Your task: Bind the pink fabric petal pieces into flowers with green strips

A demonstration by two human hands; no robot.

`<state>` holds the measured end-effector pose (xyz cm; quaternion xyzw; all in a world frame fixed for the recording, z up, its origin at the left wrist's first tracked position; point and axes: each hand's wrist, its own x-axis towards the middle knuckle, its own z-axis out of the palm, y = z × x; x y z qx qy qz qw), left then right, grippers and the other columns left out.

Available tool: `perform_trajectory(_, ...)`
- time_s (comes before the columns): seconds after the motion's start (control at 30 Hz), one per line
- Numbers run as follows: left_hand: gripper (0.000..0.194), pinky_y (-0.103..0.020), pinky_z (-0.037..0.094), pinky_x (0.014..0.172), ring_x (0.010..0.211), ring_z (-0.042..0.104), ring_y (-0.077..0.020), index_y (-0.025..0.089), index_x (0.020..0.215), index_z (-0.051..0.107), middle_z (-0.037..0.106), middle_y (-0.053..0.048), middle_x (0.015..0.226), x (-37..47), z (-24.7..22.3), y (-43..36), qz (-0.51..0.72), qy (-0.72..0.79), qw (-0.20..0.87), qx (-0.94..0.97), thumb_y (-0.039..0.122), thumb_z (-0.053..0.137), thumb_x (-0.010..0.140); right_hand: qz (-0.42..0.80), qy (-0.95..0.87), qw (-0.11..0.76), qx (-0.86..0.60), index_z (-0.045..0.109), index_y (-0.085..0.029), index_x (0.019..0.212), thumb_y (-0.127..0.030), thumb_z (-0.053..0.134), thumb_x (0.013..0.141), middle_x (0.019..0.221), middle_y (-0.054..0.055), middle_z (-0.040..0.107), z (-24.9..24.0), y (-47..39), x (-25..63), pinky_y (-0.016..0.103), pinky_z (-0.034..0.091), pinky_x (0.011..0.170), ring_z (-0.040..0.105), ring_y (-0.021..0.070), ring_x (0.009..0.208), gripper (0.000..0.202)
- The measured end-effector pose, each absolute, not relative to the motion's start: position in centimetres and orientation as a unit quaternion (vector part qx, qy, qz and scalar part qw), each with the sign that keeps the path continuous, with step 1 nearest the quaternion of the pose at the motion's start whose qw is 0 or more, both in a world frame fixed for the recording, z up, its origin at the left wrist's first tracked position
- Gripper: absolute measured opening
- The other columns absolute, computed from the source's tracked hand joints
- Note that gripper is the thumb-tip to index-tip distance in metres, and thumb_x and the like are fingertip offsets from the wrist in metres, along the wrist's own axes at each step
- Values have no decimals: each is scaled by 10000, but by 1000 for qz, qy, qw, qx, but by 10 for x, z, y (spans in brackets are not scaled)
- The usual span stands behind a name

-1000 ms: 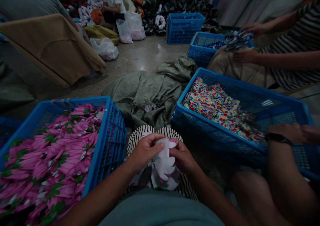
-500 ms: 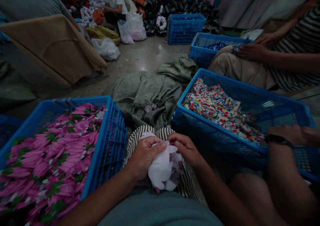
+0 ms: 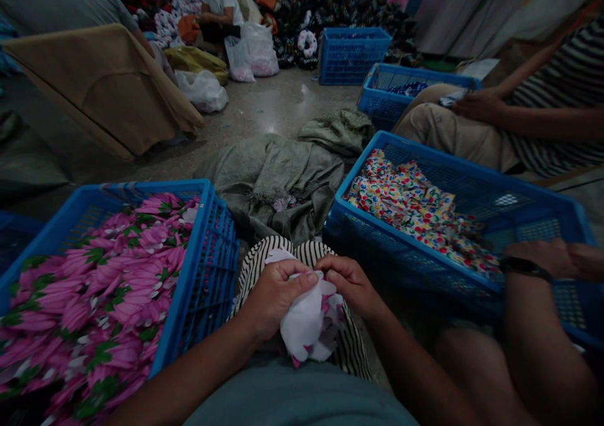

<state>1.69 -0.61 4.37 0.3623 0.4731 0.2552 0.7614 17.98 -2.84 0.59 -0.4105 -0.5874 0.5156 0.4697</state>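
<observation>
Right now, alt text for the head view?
Left hand and right hand hold white and pink fabric over a striped lap. The near left blue crate holds pink and green pieces; the near right blue crate, multicolored printed pieces.

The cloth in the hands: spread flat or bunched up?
Bunched up: the white-and-pink cloth hangs in overlapping folds, its top between the left hand and right hand.

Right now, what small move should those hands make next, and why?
Perhaps the right hand should ease along the top edge of the white and pink cloth: it is at that edge, while the left hand pinches the cloth close by.
</observation>
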Motion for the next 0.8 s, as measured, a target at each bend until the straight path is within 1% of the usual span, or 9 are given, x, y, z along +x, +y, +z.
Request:
perform_trajectory(0.13, 211, -183, 360, 443, 465, 504, -79, 130, 663, 624, 599, 21, 551, 17, 45, -6, 250, 476, 763, 358, 305, 721, 597, 524, -585, 465, -409, 599, -156, 713, -455, 447, 827, 584, -7, 489, 7, -28, 179, 212, 315, 488, 427, 111, 529, 354)
perform_trajectory(0.27, 206, -182, 358, 432, 451, 503, -79, 127, 655, 622, 598, 21, 537, 19, 46, -6, 251, 477, 766, 351, 292, 726, 587, 551, -538, 484, -416, 588, -147, 641, -476, 476, 803, 540, -19, 447, 6, -29, 176, 204, 279, 455, 374, 93, 480, 384)
perform_trajectory(0.37, 198, -180, 366, 432, 446, 510, -80, 129, 651, 615, 603, 18, 529, 20, 45, -5, 266, 471, 780, 315, 278, 729, 587, 602, -434, 528, -413, 617, -158, 788, -552, 525, 735, 595, -16, 465, 3, -33, 172, 183, 245, 410, 349, 81, 466, 408)
perform_trajectory(0.43, 200, -188, 394, 455, 457, 525, -86, 134, 666, 604, 613, 14, 543, 20, 44, -3, 292, 462, 796, 261, 270, 729, 588, 642, -327, 573, -391, 601, -174, 869, -599, 528, 700, 580, -34, 444, -1, -38, 167, 164, 201, 360, 292, 63, 414, 463)
perform_trajectory(0.47, 205, -195, 410, 473, 468, 533, -90, 137, 678, 600, 619, 12, 555, 21, 43, -2, 308, 457, 801, 233, 263, 731, 585, 660, -279, 586, -378, 593, -178, 874, -595, 539, 694, 551, -47, 427, -4, -40, 164, 155, 183, 339, 260, 53, 385, 458)
perform_trajectory(0.53, 217, -207, 434, 506, 495, 548, -95, 141, 700, 592, 627, 9, 584, 22, 40, -1, 333, 450, 806, 194, 247, 736, 578, 688, -217, 590, -363, 589, -172, 818, -507, 606, 686, 491, -65, 410, -8, -45, 157, 143, 195, 320, 243, 41, 349, 361)
perform_trajectory(0.63, 213, -206, 431, 513, 505, 541, -93, 140, 701, 579, 618, 12, 597, 25, 32, 0, 340, 446, 804, 195, 245, 728, 590, 713, -184, 566, -370, 594, -148, 709, -329, 714, 620, 490, -46, 488, -10, -50, 147, 143, 292, 349, 362, 47, 365, 234)
perform_trajectory(0.73, 209, -215, 417, 521, 512, 520, -94, 141, 724, 572, 598, 10, 617, 26, 27, 2, 315, 450, 798, 247, 297, 684, 643, 722, -159, 560, -373, 601, -136, 656, -284, 741, 577, 504, -23, 545, -10, -49, 142, 160, 351, 381, 435, 65, 391, 218)
perform_trajectory(0.8, 241, -220, 411, 554, 567, 520, -105, 149, 800, 579, 585, 5, 669, 23, 26, 4, 324, 471, 749, 335, 330, 661, 664, 722, -150, 562, -374, 605, -138, 659, -277, 744, 565, 496, -26, 546, -10, -47, 140, 164, 351, 378, 432, 65, 383, 218)
